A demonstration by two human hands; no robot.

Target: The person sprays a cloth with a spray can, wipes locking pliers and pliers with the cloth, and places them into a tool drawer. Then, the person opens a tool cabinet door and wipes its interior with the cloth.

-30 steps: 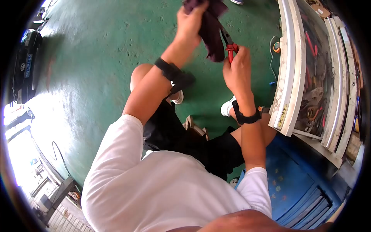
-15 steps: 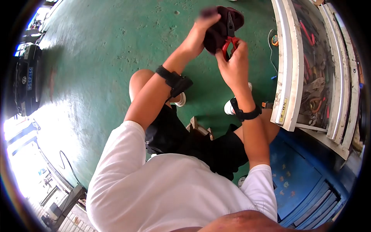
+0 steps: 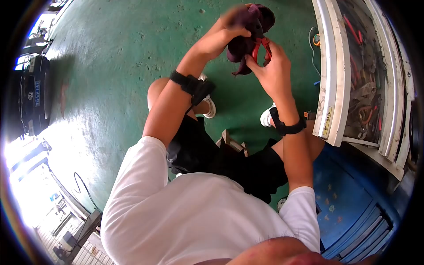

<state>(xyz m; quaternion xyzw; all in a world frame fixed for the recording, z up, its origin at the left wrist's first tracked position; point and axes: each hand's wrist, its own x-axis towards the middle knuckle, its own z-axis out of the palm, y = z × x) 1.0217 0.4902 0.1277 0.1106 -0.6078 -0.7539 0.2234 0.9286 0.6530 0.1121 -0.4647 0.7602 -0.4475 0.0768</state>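
Observation:
A dark maroon cloth point(image 3: 238, 47) hangs in folds at the top centre, gripped by my left hand point(image 3: 216, 39), whose thumb presses on it near the pliers' jaws. The pliers point(image 3: 257, 49) have red handles and dark jaws; the cloth is wrapped around part of the jaws. My right hand point(image 3: 274, 70) holds the red handles, which are spread apart, with its thumb on the left one. Part of the cloth by my left fingers is blurred. Black straps with small devices are around both wrists.
An open drawer point(image 3: 329, 79) with many hand tools in it stands at the right, above a blue cabinet point(image 3: 340, 198). A small wooden stool point(image 3: 232, 143) is between my legs. A black car point(image 3: 35, 95) is at the far left on the green floor point(image 3: 110, 66).
The cloth has been folded over the pliers' jaws, which lay bare against it half a second ago. My left thumb has moved onto them. Both hands came closer together over the last second.

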